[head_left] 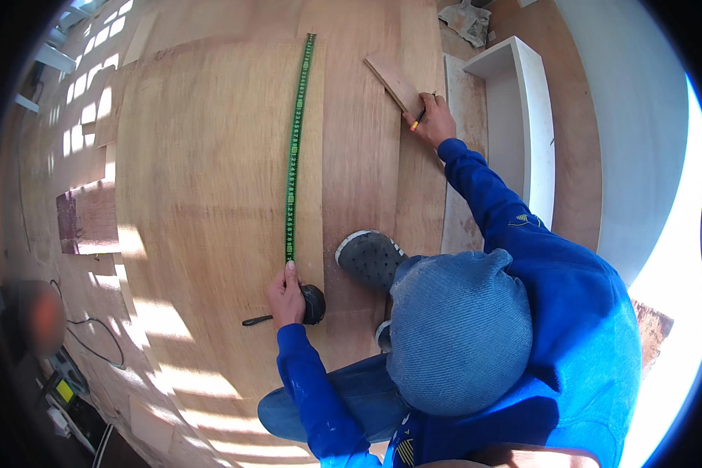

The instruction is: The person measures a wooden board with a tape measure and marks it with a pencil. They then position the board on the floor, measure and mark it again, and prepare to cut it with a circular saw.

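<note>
My left hand grips a black tape measure, thumb on the green blade, which lies extended up along a pale plywood sheet. At upper right, my right hand holds a pencil with an orange end and rests on a short wooden board lying slanted on the wood. A grey perforated shoe is planted between my hands, beside the sheet's right edge.
A white box frame stands at right beside a pale panel. A crumpled bag lies at top. Plywood offcuts, a black cable, tools and a blurred orange-and-black object are at left.
</note>
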Demonstrator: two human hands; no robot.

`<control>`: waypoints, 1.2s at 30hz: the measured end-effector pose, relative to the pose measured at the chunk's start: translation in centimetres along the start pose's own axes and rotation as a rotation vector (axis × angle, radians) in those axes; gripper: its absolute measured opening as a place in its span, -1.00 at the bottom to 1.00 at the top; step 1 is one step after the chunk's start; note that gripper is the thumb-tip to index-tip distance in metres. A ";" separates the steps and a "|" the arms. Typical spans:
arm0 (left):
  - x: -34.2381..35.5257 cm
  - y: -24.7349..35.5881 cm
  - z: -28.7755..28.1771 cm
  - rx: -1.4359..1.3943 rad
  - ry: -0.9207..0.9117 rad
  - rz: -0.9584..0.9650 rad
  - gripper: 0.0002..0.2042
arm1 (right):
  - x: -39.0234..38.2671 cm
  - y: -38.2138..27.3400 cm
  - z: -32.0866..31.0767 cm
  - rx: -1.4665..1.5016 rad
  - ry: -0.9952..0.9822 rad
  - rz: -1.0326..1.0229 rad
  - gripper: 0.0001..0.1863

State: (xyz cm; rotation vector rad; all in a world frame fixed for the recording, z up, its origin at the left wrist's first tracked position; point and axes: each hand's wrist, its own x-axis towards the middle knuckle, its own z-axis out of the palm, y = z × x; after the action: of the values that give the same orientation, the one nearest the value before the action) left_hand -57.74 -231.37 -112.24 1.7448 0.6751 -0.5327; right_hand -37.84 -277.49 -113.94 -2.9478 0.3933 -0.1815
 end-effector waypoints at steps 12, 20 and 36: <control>-1.6 0.0 0.3 0.346 0.093 -0.111 -0.45 | -1.0 -3.5 -1.4 -0.093 0.141 -0.230 -0.38; -1.9 1.9 1.8 0.486 0.049 -0.237 -0.48 | -4.8 -17.0 -5.0 1.156 -0.749 -0.347 -0.73; -2.0 2.2 2.2 0.489 0.080 -0.304 -0.52 | -5.9 -28.3 0.3 0.767 -1.274 -0.814 -0.85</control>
State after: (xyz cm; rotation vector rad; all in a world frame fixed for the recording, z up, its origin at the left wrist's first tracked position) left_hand -57.72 -234.31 -109.96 2.1382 0.9309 -0.8980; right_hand -36.43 -248.92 -109.89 -1.7547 -0.8294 1.0970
